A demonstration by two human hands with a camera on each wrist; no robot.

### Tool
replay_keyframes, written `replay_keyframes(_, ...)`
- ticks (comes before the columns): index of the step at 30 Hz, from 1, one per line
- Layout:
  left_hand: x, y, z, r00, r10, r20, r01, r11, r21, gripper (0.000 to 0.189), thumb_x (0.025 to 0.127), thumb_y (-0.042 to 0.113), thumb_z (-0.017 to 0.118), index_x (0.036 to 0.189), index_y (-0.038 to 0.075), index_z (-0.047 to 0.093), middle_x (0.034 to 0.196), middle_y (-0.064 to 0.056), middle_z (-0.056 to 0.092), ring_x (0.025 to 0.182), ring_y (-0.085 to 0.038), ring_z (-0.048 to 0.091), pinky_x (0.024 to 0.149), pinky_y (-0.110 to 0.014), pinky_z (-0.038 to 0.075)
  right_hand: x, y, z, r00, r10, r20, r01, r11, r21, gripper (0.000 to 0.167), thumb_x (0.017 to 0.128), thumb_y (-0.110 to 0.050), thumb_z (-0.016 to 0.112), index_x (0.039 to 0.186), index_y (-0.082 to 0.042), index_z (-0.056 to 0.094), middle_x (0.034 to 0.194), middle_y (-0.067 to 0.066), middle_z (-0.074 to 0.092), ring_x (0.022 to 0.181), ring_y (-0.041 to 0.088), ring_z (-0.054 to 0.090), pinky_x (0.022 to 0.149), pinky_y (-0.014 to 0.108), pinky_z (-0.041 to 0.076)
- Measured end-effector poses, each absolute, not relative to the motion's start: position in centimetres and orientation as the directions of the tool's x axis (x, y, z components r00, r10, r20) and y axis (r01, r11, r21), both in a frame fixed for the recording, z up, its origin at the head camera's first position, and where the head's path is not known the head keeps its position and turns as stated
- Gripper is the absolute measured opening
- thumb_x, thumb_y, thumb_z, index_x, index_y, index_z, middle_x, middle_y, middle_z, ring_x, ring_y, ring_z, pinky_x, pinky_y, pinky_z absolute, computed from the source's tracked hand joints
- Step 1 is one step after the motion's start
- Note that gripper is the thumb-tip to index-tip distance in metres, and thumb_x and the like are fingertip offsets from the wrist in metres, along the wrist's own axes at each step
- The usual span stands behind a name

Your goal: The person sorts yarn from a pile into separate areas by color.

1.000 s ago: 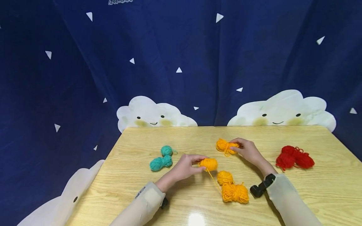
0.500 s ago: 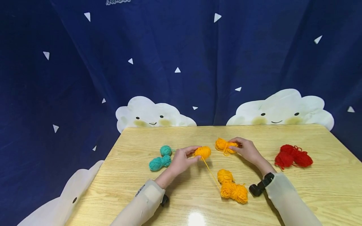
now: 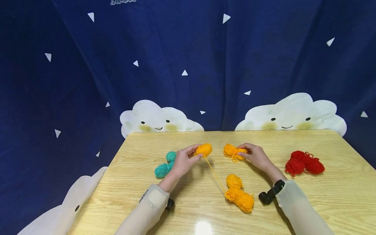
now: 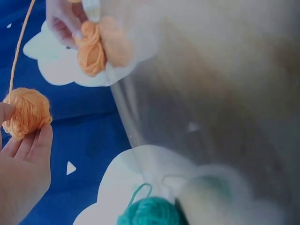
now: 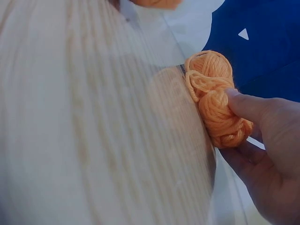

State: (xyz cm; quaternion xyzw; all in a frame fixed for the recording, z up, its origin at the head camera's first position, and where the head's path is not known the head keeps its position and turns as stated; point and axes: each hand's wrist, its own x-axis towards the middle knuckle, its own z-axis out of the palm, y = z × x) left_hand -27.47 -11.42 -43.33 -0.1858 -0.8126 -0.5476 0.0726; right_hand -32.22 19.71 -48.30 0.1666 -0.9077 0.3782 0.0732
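Note:
My left hand (image 3: 182,161) holds a small orange ball of yarn (image 3: 204,149) between thumb and fingers, raised over the table. From that ball a taut strand (image 3: 213,171) runs down to a tied orange yarn bundle (image 3: 240,199) near the front. One more orange ball (image 3: 233,181) lies against this bundle. Toward the back, my right hand (image 3: 257,157) pinches the right end of another orange skein (image 3: 234,152), tied at its middle. In the right wrist view, the thumb presses on that skein (image 5: 219,112) with the fingers beneath it.
Teal yarn (image 3: 163,170) lies at the left, partly hidden behind my left hand. A red yarn heap (image 3: 305,163) sits on the right side of the wooden table (image 3: 188,209). Behind the table's far edge hangs a dark blue curtain (image 3: 164,65) with clouds.
My left hand has moved the orange ball up and left, away from the front bundle. The strand has lengthened and the bundle has turned slightly. My right hand stays in place.

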Motion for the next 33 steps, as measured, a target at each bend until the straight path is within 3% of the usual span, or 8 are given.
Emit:
replay_keyframes(6, -27.1, -11.9, -42.1, -0.93, 0.182, 0.319, 0.357, 0.25, 0.9, 0.038, 0.089, 0.008, 0.07, 0.126, 0.0, 0.064, 0.122, -0.021, 0.068, 0.114, -0.031, 0.067, 0.092, -0.026, 0.057, -32.2, 19.7, -48.4, -0.933, -0.25, 0.26, -0.36, 0.658, -0.662, 0.027, 0.091, -0.013, 0.068, 0.116, -0.003, 0.068, 0.114, 0.018, 0.07, 0.101, 0.031, 0.066, 0.087, 0.044, 0.056)
replay_keyframes(18, -23.8, -11.0, -38.9, -0.904, 0.267, 0.333, 0.388, 0.188, 0.902, 0.04, 0.091, 0.011, 0.069, 0.13, 0.007, 0.063, 0.129, -0.014, 0.066, 0.119, -0.025, 0.065, 0.097, -0.026, 0.054, -32.5, 19.6, -48.6, -0.931, -0.247, 0.268, -0.364, 0.668, -0.649, 0.026, 0.092, -0.015, 0.068, 0.116, -0.005, 0.069, 0.114, 0.016, 0.071, 0.099, 0.028, 0.065, 0.083, 0.035, 0.055)
replay_keyframes(33, -24.5, -11.8, -37.2, -0.876, 0.222, 0.428, 0.467, 0.169, 0.868, 0.04, 0.09, 0.005, 0.069, 0.129, 0.001, 0.062, 0.127, -0.019, 0.066, 0.114, -0.031, 0.066, 0.095, -0.028, 0.056, -32.3, 19.5, -48.5, -0.935, -0.241, 0.261, -0.355, 0.668, -0.654, 0.026, 0.091, -0.014, 0.069, 0.116, -0.005, 0.069, 0.114, 0.016, 0.071, 0.097, 0.026, 0.064, 0.08, 0.028, 0.053)
